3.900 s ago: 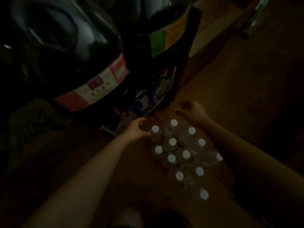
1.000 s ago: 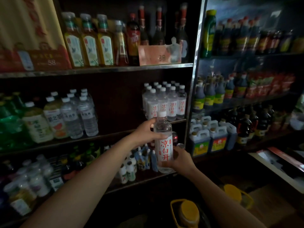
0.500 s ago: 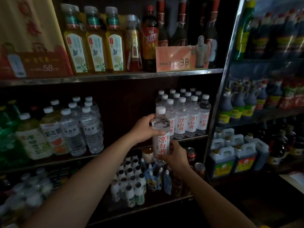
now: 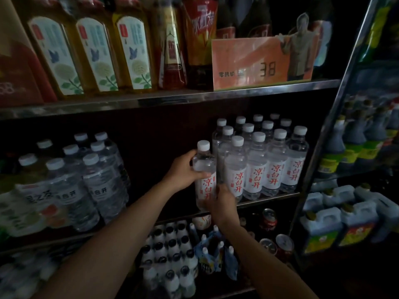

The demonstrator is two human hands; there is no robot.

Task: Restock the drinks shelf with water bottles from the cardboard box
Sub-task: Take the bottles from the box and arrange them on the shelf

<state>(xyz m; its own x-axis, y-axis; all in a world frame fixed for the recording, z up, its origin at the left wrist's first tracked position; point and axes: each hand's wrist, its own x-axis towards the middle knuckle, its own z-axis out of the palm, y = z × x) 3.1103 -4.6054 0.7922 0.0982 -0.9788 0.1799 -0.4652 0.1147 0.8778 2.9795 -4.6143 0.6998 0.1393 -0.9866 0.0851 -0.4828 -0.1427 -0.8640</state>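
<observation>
A clear water bottle (image 4: 204,167) with a white cap and red characters on its label stands upright at the front edge of the middle shelf (image 4: 269,196). It sits just left of several matching water bottles (image 4: 265,167). My left hand (image 4: 183,169) wraps its upper body from the left. My right hand (image 4: 222,201) cups its base from below and the right. The cardboard box is out of view.
To the left on the same shelf stand other clear water bottles (image 4: 95,180), with a dark gap between the two groups. Tea and oil bottles fill the top shelf behind an orange price sign (image 4: 259,63). Small bottles and cans crowd the lower shelf (image 4: 172,255). A metal upright (image 4: 323,130) bounds the right.
Both hands have carried the bottle up and right, from in front of the shelf to beside the row of matching bottles. The view has closed in on the shelf.
</observation>
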